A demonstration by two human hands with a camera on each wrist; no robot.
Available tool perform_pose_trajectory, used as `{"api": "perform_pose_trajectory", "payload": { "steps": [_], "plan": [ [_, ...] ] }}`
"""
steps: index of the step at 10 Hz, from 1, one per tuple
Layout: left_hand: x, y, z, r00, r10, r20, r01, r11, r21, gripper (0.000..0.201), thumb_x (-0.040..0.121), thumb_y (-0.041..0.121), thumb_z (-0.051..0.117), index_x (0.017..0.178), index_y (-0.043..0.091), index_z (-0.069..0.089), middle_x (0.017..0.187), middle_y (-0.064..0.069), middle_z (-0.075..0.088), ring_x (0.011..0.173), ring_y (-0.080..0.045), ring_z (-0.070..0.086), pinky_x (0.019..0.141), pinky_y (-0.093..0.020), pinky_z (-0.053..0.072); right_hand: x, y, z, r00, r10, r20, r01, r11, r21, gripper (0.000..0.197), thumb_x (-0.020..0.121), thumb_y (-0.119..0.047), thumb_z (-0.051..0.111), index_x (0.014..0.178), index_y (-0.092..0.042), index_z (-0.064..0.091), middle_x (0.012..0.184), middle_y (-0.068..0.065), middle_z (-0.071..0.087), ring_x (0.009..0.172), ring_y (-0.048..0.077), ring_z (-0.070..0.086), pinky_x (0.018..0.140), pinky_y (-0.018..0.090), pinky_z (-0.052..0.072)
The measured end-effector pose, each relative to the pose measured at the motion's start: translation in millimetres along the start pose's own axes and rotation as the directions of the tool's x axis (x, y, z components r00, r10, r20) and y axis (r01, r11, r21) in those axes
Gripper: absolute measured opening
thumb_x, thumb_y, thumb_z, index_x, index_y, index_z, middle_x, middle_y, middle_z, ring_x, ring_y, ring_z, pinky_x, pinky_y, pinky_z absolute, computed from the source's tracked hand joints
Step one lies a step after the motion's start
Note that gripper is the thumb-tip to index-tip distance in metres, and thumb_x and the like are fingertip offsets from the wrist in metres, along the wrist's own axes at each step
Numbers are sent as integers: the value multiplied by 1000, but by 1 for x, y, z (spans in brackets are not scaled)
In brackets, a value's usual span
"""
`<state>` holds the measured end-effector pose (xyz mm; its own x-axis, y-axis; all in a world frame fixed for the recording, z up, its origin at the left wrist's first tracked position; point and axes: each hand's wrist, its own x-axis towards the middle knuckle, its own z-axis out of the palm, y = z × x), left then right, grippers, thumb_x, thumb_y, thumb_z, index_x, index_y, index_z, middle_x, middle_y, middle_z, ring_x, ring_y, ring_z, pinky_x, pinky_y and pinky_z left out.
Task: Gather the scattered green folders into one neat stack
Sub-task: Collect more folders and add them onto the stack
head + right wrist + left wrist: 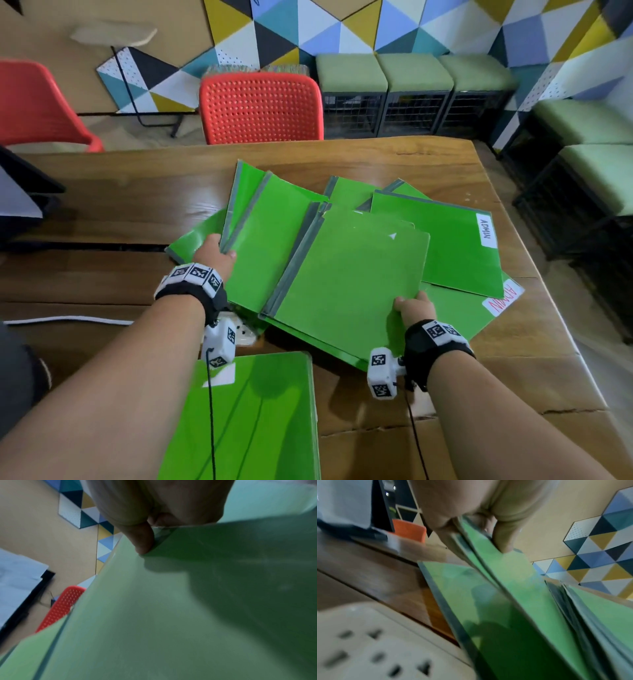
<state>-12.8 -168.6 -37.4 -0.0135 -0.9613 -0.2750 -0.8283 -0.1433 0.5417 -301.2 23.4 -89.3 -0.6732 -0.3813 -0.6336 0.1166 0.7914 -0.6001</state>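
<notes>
The left hand (214, 255) pinched the grey-spined edges of two tilted folders (260, 240), thumb on top. The right hand (416, 308) gripped the near corner of the top folder (346, 284), thumb over its cover. Both sat in a loose, fanned heap (452, 246) on the table (102, 205), some labelled ADMIN. A separate folder (253, 418) lay nearer the person, beside a power strip (373, 642).

both hands (214, 253) (416, 308) reach forward — thumbs on top, pinching.
</notes>
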Motion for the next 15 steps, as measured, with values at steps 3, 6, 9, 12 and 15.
{"api": "perform_pose_trajectory", "payload": {
  "steps": [3, 6, 9, 12, 15],
  "plan": [
    [-68, -34, -64, 994, 10, -104, -29, 983, -183, 42, 98, 12, 44, 140, 10, 44, 129, -20, 57, 112, -35, 56, 81, -30, 38, -79, -33, -7, 991, -114, 66, 115, 993, -11, 60, 97, -21, 51, 149, -10, 24, 147, 18, 38, 131, 36, 44, 106, 48, 41],
    [-152, -54, -43, 992, 44, 114, 27, 831, -556, 38, 102, 13, 35, 138, 19, 44, 117, 1, 57, 109, -16, 47, 89, -31, 41, -129, 0, -2, 932, -348, 101, 335, 934, 127, 64, 95, -13, 54, 149, -23, 23, 155, 13, 27, 133, 36, 40, 103, 53, 43],
    [-182, -74, -55, 984, 136, 119, -67, 885, -462, 35, 102, 16, 35, 137, 9, 38, 88, -9, 54, 98, -23, 50, 98, -44, 41, -171, 16, 9, 826, -559, 70, 502, 786, 361, 57, 91, -1, 57, 142, -19, 39, 139, 3, 52, 124, 22, 52, 108, 47, 40],
    [-221, -109, -67, 994, 63, -90, -109, 695, -711, 65, 89, -5, 58, 144, 14, 27, 118, -4, 52, 116, -23, 47, 105, -37, 33, -212, 24, 27, 711, -675, 198, 561, 714, 418, 56, 86, 17, 49, 121, -27, 50, 111, -8, 65, 103, 8, 61, 97, 38, 49],
    [-244, -137, -53, 1000, -29, -8, 21, 858, -513, 78, 87, -4, 62, 149, 19, 22, 133, -10, 55, 125, -31, 51, 107, -37, 38, -220, 50, 42, 761, -570, 311, 571, 815, 97, 67, 85, 2, 52, 142, -24, 28, 127, 4, 55, 117, 27, 57, 95, 37, 49]
  ]
}}
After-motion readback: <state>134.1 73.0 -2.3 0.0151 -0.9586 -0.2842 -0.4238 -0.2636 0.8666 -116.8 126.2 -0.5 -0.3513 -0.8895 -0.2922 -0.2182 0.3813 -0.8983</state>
